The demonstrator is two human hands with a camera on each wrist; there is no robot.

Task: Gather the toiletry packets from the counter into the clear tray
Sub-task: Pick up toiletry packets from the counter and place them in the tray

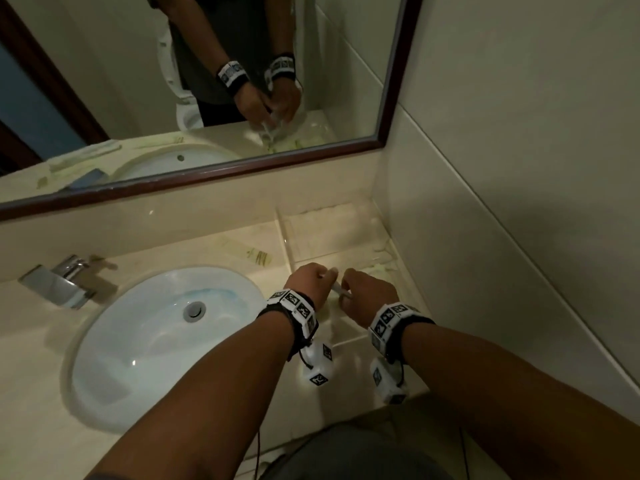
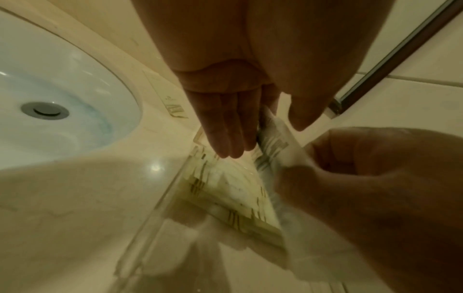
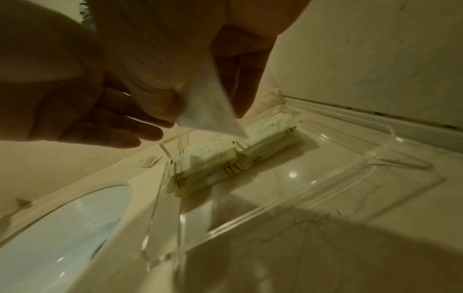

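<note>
Both hands hover over the clear tray (image 1: 287, 244) on the counter right of the sink. Between them hangs a white toiletry packet (image 1: 336, 289): my left hand (image 1: 311, 280) pinches one end between thumb and fingers, and my right hand (image 1: 363, 289) grips the other. In the left wrist view the packet (image 2: 275, 142) runs from the left hand (image 2: 260, 126) down to the right hand (image 2: 363, 168). In the right wrist view the packet (image 3: 210, 115) dangles from the right hand (image 3: 215, 87) above a stack of pale green packets (image 3: 225, 164) lying in the tray (image 3: 170, 208). One flat packet (image 1: 249, 252) lies on the counter behind the sink.
A white sink (image 1: 156, 334) with a chrome faucet (image 1: 59, 282) fills the left of the counter. A framed mirror (image 1: 207, 98) hangs behind it. A tiled wall (image 1: 519, 202) closes off the right side, right against the tray.
</note>
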